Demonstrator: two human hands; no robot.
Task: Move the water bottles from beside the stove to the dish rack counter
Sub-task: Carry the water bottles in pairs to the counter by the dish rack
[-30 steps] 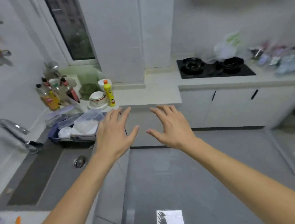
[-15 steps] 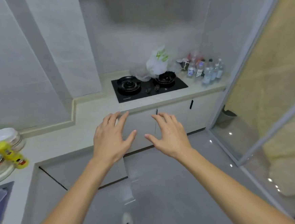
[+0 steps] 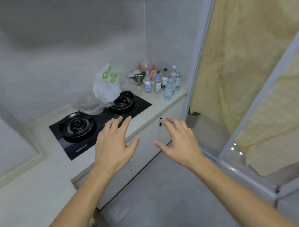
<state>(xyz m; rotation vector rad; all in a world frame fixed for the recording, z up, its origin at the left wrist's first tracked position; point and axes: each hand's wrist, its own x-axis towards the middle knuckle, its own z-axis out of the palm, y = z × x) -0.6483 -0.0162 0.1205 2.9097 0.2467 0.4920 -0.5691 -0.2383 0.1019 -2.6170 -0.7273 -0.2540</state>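
Water bottles (image 3: 162, 83) crowd counter (image 3: 162, 103) corner — hands empty

Clear plastic water bottles (image 3: 168, 86) stand by a glossy black glass stove (image 3: 99, 124) and crinkled plastic bag (image 3: 107, 86).

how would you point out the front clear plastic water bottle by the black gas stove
Start at the black two-burner gas stove, then look right to the cluster of clear plastic bottles in the counter corner. The front bottle stands nearest the counter edge, ahead of the others.
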